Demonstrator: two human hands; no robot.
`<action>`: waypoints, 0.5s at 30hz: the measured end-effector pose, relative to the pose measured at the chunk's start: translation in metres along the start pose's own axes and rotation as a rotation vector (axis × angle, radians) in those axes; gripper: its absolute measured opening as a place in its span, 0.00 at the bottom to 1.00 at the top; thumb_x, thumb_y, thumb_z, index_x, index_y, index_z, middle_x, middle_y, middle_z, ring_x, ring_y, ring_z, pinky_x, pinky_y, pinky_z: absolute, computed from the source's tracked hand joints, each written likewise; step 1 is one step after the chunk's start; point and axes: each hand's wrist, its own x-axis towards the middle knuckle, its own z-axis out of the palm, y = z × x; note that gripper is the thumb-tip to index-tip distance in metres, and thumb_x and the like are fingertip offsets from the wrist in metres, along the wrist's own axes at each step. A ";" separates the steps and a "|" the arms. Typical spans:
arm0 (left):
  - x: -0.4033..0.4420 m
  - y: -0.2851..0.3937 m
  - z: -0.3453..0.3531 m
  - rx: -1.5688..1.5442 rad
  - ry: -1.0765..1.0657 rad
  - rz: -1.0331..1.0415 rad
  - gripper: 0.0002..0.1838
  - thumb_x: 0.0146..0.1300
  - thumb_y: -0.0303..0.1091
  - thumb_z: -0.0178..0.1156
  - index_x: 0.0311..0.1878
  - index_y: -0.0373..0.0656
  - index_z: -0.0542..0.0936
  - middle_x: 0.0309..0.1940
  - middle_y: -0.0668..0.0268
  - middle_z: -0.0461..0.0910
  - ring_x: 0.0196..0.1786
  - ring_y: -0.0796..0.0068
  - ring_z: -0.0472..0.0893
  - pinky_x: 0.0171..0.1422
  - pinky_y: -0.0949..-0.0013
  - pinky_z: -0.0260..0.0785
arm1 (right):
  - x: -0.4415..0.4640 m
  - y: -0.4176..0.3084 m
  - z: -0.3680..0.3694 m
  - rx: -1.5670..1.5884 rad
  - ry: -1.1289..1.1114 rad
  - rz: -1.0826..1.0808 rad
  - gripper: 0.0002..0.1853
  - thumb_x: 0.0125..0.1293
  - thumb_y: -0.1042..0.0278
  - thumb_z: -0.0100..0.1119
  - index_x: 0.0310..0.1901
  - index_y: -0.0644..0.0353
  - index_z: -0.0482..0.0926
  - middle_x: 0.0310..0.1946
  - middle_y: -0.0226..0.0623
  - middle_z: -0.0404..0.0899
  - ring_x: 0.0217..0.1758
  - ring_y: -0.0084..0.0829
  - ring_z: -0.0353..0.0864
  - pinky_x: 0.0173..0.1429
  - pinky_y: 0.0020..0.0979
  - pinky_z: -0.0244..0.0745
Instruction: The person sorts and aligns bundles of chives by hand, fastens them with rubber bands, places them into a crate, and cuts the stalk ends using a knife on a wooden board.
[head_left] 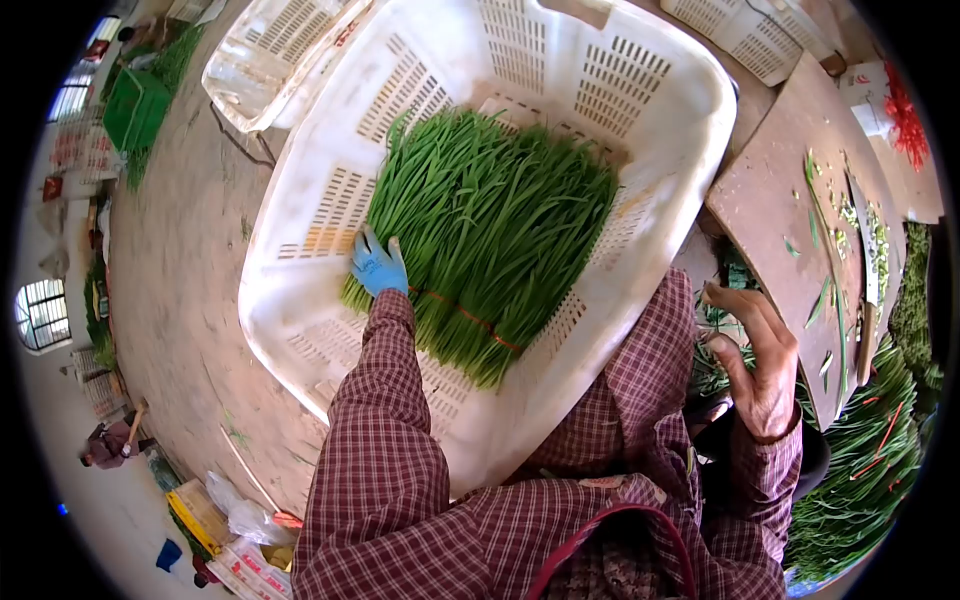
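Observation:
A large white plastic crate (290, 225) with slotted walls stands in front of me. Bundles of long green garlic chives (500, 195) lie side by side in it, bound with a red band (475, 318) near their lower ends. My left hand (378, 268), in a blue glove, rests against the left edge of the chives with its fingers apart. Bare and raised to the right of the crate, my right hand (762, 375) has its thumb and bent fingers apart, with nothing between them. It is near the edge of a brown board.
A knife (866, 270) and loose cuttings lie on the brown board (775, 205). More banded chives (865, 470) are heaped at lower right. Another white crate (265, 70) stands at upper left. A green crate (137, 108) and a person (110, 442) are farther off.

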 end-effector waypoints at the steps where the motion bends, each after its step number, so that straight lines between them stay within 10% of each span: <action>1: 0.004 0.009 -0.002 -0.006 0.004 0.009 0.29 0.68 0.49 0.54 0.69 0.50 0.66 0.64 0.60 0.68 0.67 0.58 0.65 0.70 0.50 0.56 | -0.009 0.005 -0.006 -0.017 0.025 0.012 0.17 0.62 0.70 0.62 0.51 0.67 0.78 0.44 0.46 0.81 0.48 0.43 0.82 0.53 0.38 0.77; 7: 0.048 0.057 -0.011 -0.319 0.037 0.395 0.22 0.57 0.36 0.64 0.57 0.52 0.78 0.55 0.60 0.75 0.59 0.56 0.71 0.63 0.53 0.63 | -0.047 0.018 -0.006 0.043 0.052 0.206 0.11 0.61 0.77 0.59 0.45 0.66 0.81 0.41 0.45 0.82 0.44 0.41 0.83 0.51 0.34 0.77; 15: 0.071 0.085 0.001 -0.243 0.017 0.407 0.12 0.53 0.37 0.68 0.42 0.53 0.83 0.42 0.66 0.76 0.50 0.61 0.74 0.55 0.56 0.66 | -0.054 0.030 0.012 0.078 0.055 0.270 0.12 0.58 0.80 0.60 0.45 0.66 0.82 0.38 0.44 0.82 0.41 0.41 0.83 0.47 0.34 0.78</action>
